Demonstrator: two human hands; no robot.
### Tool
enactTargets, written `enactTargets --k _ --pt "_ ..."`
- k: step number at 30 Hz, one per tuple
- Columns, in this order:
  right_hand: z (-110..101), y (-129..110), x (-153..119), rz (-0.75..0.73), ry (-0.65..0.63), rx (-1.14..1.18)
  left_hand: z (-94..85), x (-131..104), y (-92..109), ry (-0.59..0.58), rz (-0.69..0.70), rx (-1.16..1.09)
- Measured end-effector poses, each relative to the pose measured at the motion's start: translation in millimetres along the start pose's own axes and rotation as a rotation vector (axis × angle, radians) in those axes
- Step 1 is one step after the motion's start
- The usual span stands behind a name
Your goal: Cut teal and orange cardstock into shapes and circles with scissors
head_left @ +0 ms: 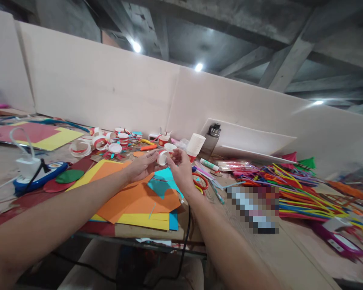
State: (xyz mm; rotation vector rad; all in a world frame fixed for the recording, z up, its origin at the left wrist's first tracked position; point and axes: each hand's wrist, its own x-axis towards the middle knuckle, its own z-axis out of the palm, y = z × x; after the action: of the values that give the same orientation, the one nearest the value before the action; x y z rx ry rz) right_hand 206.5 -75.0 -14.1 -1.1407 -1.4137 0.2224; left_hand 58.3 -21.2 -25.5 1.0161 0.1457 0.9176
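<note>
A small red-and-white paper cup piece (162, 158) is held up between both hands above the table. My left hand (142, 165) grips its left side with the fingers closed. On its right side, my right hand (181, 167) pinches the rim between thumb and fingers. Just behind the hands sits a white paper cup (170, 148), and a stack of paper cups (196, 145) rises to the right. Below the hands lie orange paper sheets (133, 199), a cut turquoise sheet (163, 183) and yellow paper (142, 220).
Cut cup rings (100, 141) cluster at the back left. Red-handled scissors (201, 181), a glue stick (209, 164) and many pipe cleaners (305, 201) lie to the right. A dark bottle (211, 139) stands by the white board. A blue power strip (39, 177) is at left; a black cable (186, 233) hangs in front.
</note>
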Motion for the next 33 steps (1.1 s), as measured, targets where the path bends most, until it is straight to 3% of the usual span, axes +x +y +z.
enactTargets --k 6,18,26,33 --pt "0 -7 -5 -0.174 -0.122 -0.132 0.9 0 -2 0.050 -0.028 -0.023" --pt "2 -10 -8 -0.228 -0.062 -0.138 3.0 -1 2 0.015 -0.026 -0.050" --pt "5 -5 -9 -0.265 -0.021 -0.041 6.0 0 5 0.092 -0.053 -0.116" --pt "4 -8 -12 -0.302 -0.017 -0.156 5.3 4 5 0.205 -0.152 -0.161"
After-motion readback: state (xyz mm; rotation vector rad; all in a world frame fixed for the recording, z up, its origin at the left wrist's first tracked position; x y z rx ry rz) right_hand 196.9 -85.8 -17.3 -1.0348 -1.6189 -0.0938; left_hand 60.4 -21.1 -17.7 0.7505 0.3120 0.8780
